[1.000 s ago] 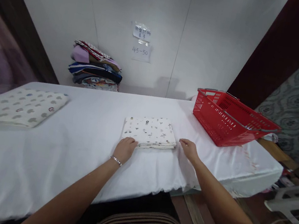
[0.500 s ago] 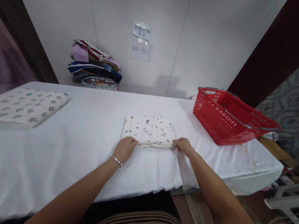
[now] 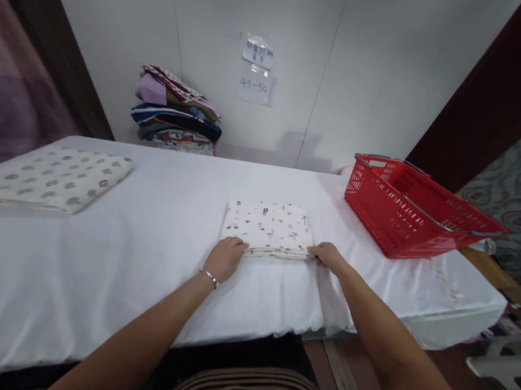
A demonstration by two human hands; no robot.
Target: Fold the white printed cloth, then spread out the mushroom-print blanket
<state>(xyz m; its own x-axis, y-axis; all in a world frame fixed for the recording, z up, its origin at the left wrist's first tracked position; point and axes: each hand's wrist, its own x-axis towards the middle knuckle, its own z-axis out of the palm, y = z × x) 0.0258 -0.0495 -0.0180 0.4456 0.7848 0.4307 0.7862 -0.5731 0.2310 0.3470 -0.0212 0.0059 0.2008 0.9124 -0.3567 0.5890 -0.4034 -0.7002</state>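
A folded white cloth (image 3: 269,225) with a small scattered print lies flat on the table in front of me. My left hand (image 3: 226,257), with a bracelet at the wrist, grips its near left corner, thumb along the front edge. At the near right corner, my right hand (image 3: 328,255) pinches the layered edge between thumb and fingers. Several layers show along the front fold. Farther left rests a larger folded white cloth (image 3: 55,175) with grey and coloured spots, apart from both hands.
A red plastic basket (image 3: 403,210) with metal handles stands at the table's right end. Against the wall is a stack of folded fabrics (image 3: 176,116). Paper signs (image 3: 254,83) hang above the white-covered table (image 3: 159,197). A white plastic stool (image 3: 513,364) stands at lower right.
The whole scene has shifted slightly right in view as the camera turned. Both hands keep hold of the same corners, and the folded cloth looks unchanged.
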